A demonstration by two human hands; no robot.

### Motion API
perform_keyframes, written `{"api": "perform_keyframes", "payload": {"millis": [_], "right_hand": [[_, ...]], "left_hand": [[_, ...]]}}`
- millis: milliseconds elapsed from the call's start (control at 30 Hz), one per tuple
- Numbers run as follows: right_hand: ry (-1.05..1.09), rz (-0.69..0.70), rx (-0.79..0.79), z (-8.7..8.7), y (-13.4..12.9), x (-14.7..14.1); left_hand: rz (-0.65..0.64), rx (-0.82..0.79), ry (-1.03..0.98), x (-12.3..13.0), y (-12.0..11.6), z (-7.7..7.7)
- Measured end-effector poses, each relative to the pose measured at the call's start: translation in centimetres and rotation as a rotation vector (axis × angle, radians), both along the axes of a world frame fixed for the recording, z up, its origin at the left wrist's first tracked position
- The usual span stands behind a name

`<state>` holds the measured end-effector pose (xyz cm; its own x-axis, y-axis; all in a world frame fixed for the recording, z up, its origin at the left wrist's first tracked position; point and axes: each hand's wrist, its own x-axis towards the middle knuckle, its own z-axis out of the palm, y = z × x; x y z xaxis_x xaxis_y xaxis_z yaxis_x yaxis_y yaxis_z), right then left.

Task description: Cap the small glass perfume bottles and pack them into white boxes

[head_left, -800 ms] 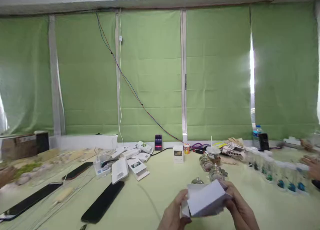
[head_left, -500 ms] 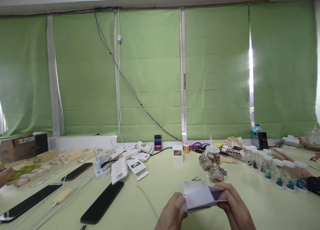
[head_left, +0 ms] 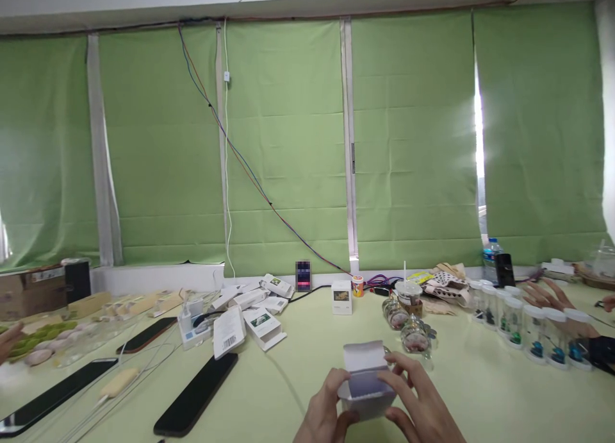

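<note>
A small white cardboard box (head_left: 369,398) is between my hands at the front of the table, its lid flap raised and its inside showing. My left hand (head_left: 323,408) grips the box's left side, thumb and fingers closed on the wall. On the right side, my right hand (head_left: 418,395) has its fingertips at the rim and its thumb lower down against the box. Just beyond are two clear glass ornaments (head_left: 416,336) with pinkish contents. A finished white box (head_left: 341,298) with a picture on its front stands upright farther back.
At left lie several white boxes (head_left: 264,324), a black phone (head_left: 196,395), a power strip (head_left: 195,327) and cables. Lidded clear tubes (head_left: 533,334) line the right, near another person's hand (head_left: 548,294). A lidded cup (head_left: 409,290) stands behind the ornaments.
The box has turned from lying sideways to having its opening face up toward me. My right hand has shifted left and regripped it at the rim.
</note>
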<state>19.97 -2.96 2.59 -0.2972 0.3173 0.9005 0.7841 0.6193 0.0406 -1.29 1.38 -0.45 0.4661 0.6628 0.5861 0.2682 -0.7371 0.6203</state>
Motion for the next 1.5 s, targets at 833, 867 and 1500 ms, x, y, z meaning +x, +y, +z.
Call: {"api": "perform_keyframes", "payload": {"millis": [833, 867, 1500], "right_hand": [[0.315, -0.203, -0.526, -5.2, 6.2, 7.3], [0.286, -0.224, -0.52, -6.0, 6.7, 7.3], [0.273, -0.115, -0.654, -10.8, 9.0, 6.9]], "left_hand": [[0.486, -0.079, 0.202, -3.0, 3.2, 0.5], [0.48, -0.073, 0.202, -2.8, 3.1, 0.2], [0.397, 0.355, 0.151, 4.9, 0.4, -1.5]]}}
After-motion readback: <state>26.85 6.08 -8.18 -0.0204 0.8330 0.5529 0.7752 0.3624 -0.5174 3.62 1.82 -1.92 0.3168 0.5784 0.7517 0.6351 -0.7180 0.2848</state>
